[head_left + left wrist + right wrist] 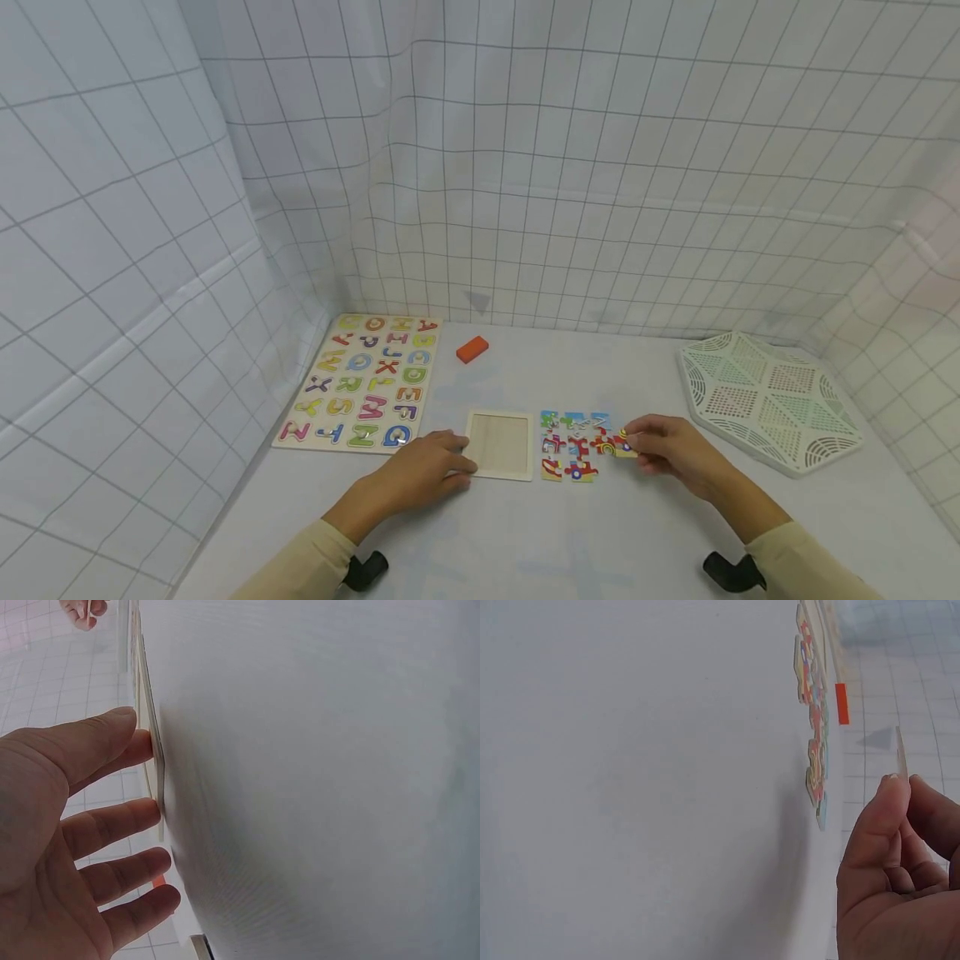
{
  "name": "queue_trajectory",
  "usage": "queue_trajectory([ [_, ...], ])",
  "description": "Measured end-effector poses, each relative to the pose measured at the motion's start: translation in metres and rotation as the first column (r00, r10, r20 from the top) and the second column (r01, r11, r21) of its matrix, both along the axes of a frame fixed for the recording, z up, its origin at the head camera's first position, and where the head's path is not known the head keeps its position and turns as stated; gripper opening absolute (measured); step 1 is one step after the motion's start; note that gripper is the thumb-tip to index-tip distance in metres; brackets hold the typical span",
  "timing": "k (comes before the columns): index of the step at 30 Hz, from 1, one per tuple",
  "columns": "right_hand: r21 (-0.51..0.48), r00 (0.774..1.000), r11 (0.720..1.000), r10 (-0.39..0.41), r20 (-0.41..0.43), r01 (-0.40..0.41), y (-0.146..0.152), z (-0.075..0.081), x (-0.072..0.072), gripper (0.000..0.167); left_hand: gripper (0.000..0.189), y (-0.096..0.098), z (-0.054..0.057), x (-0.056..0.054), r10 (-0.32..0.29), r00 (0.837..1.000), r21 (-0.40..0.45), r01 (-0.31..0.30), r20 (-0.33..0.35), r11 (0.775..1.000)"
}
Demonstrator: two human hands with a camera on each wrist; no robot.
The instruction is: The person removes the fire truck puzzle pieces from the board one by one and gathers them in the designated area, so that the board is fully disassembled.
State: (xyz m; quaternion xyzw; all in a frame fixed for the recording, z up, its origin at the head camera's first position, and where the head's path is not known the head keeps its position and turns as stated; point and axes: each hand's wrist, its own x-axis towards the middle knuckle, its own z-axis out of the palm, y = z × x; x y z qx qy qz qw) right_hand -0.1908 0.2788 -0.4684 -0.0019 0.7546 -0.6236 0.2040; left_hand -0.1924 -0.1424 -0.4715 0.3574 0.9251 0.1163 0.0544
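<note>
My right hand (678, 454) pinches a colourful puzzle piece (901, 750) between thumb and forefinger, raised off the table in the right wrist view. Several other puzzle pieces (581, 472) lie to its left in loose rows, picture side up. Left of those lies a shallow square wooden puzzle tray (503, 477) with a bare base. My left hand (427, 471) is at the tray's left edge, fingers spread and loosely straight. In the left wrist view, its fingertips (146, 814) touch the tray's side.
A wooden alphabet board (348, 400) with coloured letters lies at the left. An orange block (472, 349) sits behind the tray. At the right lies a white hexagonal perforated plate (772, 400). Grid-patterned white curtains (600, 167) enclose the table at the back and sides.
</note>
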Motion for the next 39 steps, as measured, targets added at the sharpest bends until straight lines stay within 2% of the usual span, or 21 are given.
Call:
queue_trajectory([
  [9, 0.009, 1.000, 1.000, -0.020, -0.015, 0.020, 0.007, -0.010, 0.001, 0.033, 0.026, -0.001, 0.000, 0.000, 0.017, 1.000, -0.022, -0.016, 0.010, 1.000],
  [16, 0.120, 0.999, 0.993, -0.004, -0.053, 0.010, -0.002, -0.012, 0.002, 0.030, 0.025, -0.001, 0.000, 0.000, 0.013, 1.000, -0.020, -0.013, 0.013, 1.000],
  [22, 0.260, 0.995, 0.965, 0.054, -0.081, -0.031, -0.018, -0.015, 0.004, 0.020, 0.025, -0.001, 0.000, 0.001, 0.006, 1.000, -0.001, -0.006, 0.011, 1.000],
  [28, 0.398, 0.993, 0.917, 0.046, -0.104, -0.001, -0.031, -0.015, 0.008, 0.008, 0.025, -0.001, 0.001, 0.001, 0.005, 1.000, 0.002, -0.005, 0.011, 1.000],
  [32, 0.434, 0.991, 0.901, 0.057, -0.123, 0.002, -0.035, -0.014, 0.009, 0.005, 0.024, -0.001, 0.001, 0.000, 0.004, 1.000, 0.006, -0.004, 0.012, 1.000],
  [39, 0.445, 0.987, 0.895, 0.080, -0.142, -0.008, -0.035, -0.011, 0.009, 0.004, 0.025, 0.000, 0.002, 0.000, 0.005, 1.000, 0.005, -0.005, 0.010, 1.000],
])
